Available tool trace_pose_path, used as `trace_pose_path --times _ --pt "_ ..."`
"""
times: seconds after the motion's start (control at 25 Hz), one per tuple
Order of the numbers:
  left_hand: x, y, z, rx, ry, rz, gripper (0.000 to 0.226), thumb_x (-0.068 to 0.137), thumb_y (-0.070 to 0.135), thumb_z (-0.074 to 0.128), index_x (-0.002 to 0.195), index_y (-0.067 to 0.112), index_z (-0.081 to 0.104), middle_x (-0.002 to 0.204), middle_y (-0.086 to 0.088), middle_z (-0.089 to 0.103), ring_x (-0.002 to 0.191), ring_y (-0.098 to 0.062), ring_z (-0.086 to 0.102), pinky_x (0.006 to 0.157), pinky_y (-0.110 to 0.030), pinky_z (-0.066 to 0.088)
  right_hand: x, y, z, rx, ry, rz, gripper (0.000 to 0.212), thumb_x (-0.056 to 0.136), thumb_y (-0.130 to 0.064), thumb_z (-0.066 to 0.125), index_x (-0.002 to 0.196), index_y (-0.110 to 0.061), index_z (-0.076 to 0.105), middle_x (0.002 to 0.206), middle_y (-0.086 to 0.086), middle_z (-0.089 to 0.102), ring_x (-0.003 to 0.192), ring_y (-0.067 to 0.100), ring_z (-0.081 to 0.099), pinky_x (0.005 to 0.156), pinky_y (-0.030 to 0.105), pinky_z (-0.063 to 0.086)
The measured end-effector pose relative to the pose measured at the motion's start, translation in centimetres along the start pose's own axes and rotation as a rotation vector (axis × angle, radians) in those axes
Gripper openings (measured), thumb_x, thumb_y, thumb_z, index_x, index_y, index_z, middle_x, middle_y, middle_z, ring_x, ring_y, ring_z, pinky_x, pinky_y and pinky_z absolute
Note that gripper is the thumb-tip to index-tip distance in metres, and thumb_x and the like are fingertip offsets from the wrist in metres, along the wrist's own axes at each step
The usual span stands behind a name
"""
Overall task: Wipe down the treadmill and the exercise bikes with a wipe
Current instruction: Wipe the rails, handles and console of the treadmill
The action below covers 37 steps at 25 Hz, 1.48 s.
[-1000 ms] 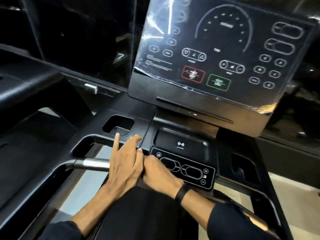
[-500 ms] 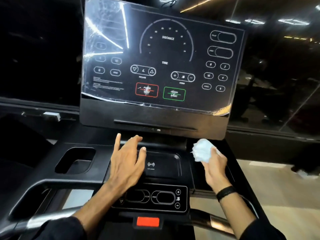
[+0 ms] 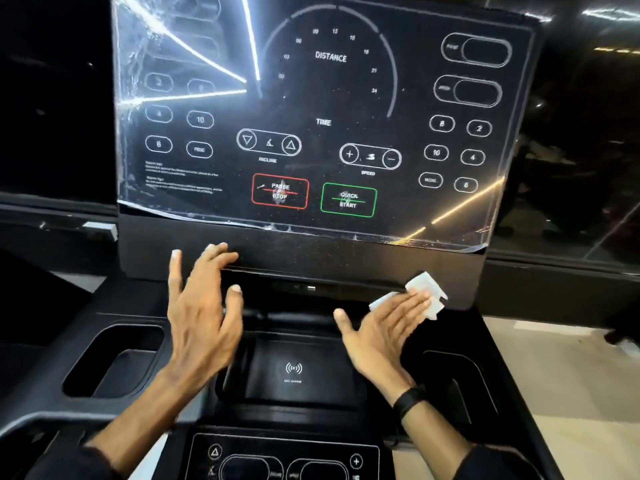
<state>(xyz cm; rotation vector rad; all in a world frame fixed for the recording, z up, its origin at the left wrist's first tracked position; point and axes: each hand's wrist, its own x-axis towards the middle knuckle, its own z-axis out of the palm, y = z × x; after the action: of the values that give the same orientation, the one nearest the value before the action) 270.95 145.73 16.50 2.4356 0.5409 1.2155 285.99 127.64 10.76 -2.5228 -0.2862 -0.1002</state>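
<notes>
White wipe [image 3: 425, 293]: pressed flat under our right hand [image 3: 379, 336], fingers extended, not pinched, against console [image 3: 346, 265] base. Left hand [image 3: 201, 317]: spread, empty, hovering alongside. Recommended: keep palm flat, overlap strokes upward across glossy screen [image 3: 325, 109].

Left hand [image 3: 202, 320]: my fingers smear with blur, so I cannot tell whether the tips touch the ledge ahead of them.
Wipe [image 3: 424, 292]: my right hand [image 3: 381, 336] covers its near part; only the far corner past my fingertips shows, soft-edged.
Console screen [image 3: 322, 112]: its top is cut by the frame, well beyond both hands; glare hides the buttons up and left of my left hand.
Small print [image 3: 181, 180]: above my left hand, too fine to read.
Lower control panel [image 3: 284, 459]: between my wrists, cut off at the bottom edge.
Sleeves: both run out of frame.
</notes>
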Motion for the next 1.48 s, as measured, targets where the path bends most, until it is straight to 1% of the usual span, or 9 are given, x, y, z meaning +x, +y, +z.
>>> trace_pose_path --times 0.12,0.32,0.44,0.52,0.6,0.76,0.92,1.2,1.48 --pt "0.3 -1.1 0.2 -0.020 0.060 -0.030 0.049 0.080 0.012 0.044 0.127 0.003 0.052 0.141 -0.011 0.051 0.141 -0.021 0.038 0.122 -0.050 0.002 -1.0 -4.1 0.8 0.126 -0.110 0.102 0.133 0.083 -0.062 0.063 0.138 0.016 -0.031 0.145 0.038 -0.038 0.137 0.045 -0.039 0.114 0.046 -0.023" --pt "0.4 -3.2 -1.1 -0.055 0.110 -0.031 0.053 0.077 0.009 0.044 0.129 0.000 0.049 0.148 -0.013 0.043 0.145 -0.022 0.030 0.122 -0.051 0.001 -5.6 -10.5 5.7 0.096 -0.149 -0.124 0.124 0.072 -0.073 0.033 0.141 0.013 -0.026 0.146 0.046 -0.024 0.134 0.045 -0.042 0.109 0.046 -0.031" --pt "0.6 -5.2 -2.8 -0.058 0.109 -0.027 0.055 0.076 0.007 0.044 0.130 -0.001 0.048 0.149 -0.014 0.042 0.146 -0.023 0.029 0.121 -0.054 0.003 -7.8 -14.3 9.2 0.006 -0.043 -0.189 0.117 0.072 -0.070 0.034 0.144 0.017 0.000 0.146 0.049 0.003 0.142 0.056 -0.014 0.117 0.058 -0.001" --pt "0.8 -6.9 -4.2 -0.057 0.110 -0.045 0.055 0.076 0.010 0.042 0.130 -0.001 0.048 0.149 -0.013 0.041 0.146 -0.022 0.028 0.121 -0.055 0.003 -9.2 -17.1 10.2 -0.027 -0.042 -0.233 0.102 0.075 -0.056 0.034 0.138 0.024 0.021 0.140 0.051 0.024 0.136 0.065 0.017 0.108 0.066 0.031" --pt "1.0 -8.6 -5.6 -0.057 0.118 -0.060 0.055 0.077 0.011 0.041 0.131 -0.001 0.048 0.150 -0.012 0.041 0.146 -0.021 0.028 0.121 -0.054 0.003 -10.4 -19.3 11.3 -0.094 -0.103 -0.295 0.091 0.074 -0.040 0.038 0.137 0.025 0.029 0.137 0.050 0.033 0.132 0.066 0.028 0.099 0.064 0.043" --pt "1.2 -11.5 -7.2 -0.095 0.134 -0.094 0.056 0.076 0.009 0.042 0.131 0.000 0.047 0.149 -0.012 0.041 0.146 -0.020 0.028 0.122 -0.050 0.000 -12.2 -21.2 13.4 -0.271 -0.129 -0.491 0.096 0.079 -0.040 0.044 0.148 0.018 0.012 0.151 0.043 0.018 0.143 0.057 0.010 0.116 0.057 0.018" --pt "1.1 -13.3 -7.8 -0.153 0.120 -0.080 0.055 0.078 0.012 0.040 0.131 -0.001 0.047 0.148 -0.012 0.042 0.146 -0.020 0.029 0.122 -0.050 0.000 -10.9 -23.9 12.8 -0.700 -0.025 -0.932 0.101 0.091 -0.049 0.039 0.147 0.010 -0.022 0.154 0.032 -0.028 0.143 0.045 -0.029 0.120 0.053 -0.013" --pt "2.3 -12.3 -6.6 -0.232 0.090 -0.036 0.058 0.079 0.005 0.046 0.137 -0.002 0.042 0.152 -0.014 0.037 0.148 -0.022 0.024 0.121 -0.053 0.000 -4.5 -24.1 8.8 -0.677 -0.044 -1.274 0.074 0.097 -0.044 0.014 0.156 -0.001 0.001 0.165 0.016 -0.004 0.152 0.028 -0.011 0.124 0.044 0.005" --pt "4.0 -7.7 -3.6 -0.296 0.091 0.030 0.058 0.077 0.002 0.049 0.134 -0.004 0.043 0.155 -0.012 0.033 0.149 -0.019 0.021 0.121 -0.049 -0.004 -3.2 -17.9 3.8 -0.418 -0.017 -1.098 0.072 0.103 -0.052 0.025 0.156 -0.004 0.015 0.165 0.009 0.008 0.153 0.020 0.000 0.125 0.039 0.007"
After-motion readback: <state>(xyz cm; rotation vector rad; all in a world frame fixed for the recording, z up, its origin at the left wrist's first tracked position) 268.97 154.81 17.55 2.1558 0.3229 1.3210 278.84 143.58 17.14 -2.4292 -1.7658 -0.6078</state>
